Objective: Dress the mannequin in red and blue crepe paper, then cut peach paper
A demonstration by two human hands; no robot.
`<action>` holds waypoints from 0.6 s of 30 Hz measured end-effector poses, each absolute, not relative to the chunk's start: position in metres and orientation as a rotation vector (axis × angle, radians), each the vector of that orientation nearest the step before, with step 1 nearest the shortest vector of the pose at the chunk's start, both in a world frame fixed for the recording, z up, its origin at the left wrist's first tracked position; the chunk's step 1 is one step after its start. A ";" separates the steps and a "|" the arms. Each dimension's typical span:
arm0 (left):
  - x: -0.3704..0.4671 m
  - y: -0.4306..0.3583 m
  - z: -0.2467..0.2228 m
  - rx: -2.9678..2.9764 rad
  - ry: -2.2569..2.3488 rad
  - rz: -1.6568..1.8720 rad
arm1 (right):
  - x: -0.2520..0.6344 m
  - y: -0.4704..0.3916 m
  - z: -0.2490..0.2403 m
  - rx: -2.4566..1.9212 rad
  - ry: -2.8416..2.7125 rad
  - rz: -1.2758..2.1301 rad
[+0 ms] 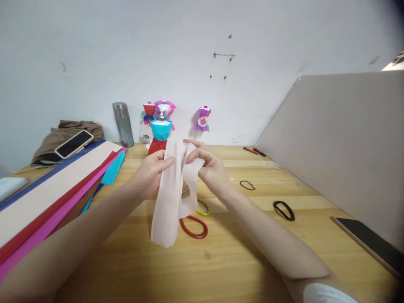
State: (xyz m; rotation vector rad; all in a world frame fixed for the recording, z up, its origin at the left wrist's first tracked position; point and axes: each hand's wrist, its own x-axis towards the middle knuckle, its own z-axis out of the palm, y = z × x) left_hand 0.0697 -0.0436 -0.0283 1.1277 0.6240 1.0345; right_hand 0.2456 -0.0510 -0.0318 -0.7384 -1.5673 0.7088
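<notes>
A strip of pale pink crepe paper [167, 202] hangs between my hands over the table, with a second fold drooping on its right. My left hand [154, 170] is closed on its left edge, thumb in front. The fingers of my right hand [210, 166] pinch the upper right part of the paper. Below and partly behind the paper lie scissors with red and yellow handle loops [195, 227]; their blades are hidden. Just beyond my hands stands a small dress form [160, 130] with a turquoise top and red skirt, its lower part covered by my left hand and the paper.
Long coloured paper strips [63, 189] lie at left, near a phone [74, 144] on brown cloth [59, 134]. A flask [123, 125] and more dressed forms [203, 120] stand by the wall. Hair ties [284, 210], markers [254, 151] and a dark tablet-like device [369, 242] lie right, beside a white panel [341, 139].
</notes>
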 end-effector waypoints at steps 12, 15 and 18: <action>0.068 -0.046 -0.025 1.254 0.644 0.875 | 0.244 -0.057 -0.029 -0.693 -1.499 0.918; 0.064 -0.046 -0.023 1.289 0.697 0.912 | 0.245 -0.056 -0.028 -0.693 -1.365 1.081; 0.061 -0.047 -0.019 1.341 0.756 0.937 | 0.248 -0.055 -0.027 -0.720 -1.425 1.137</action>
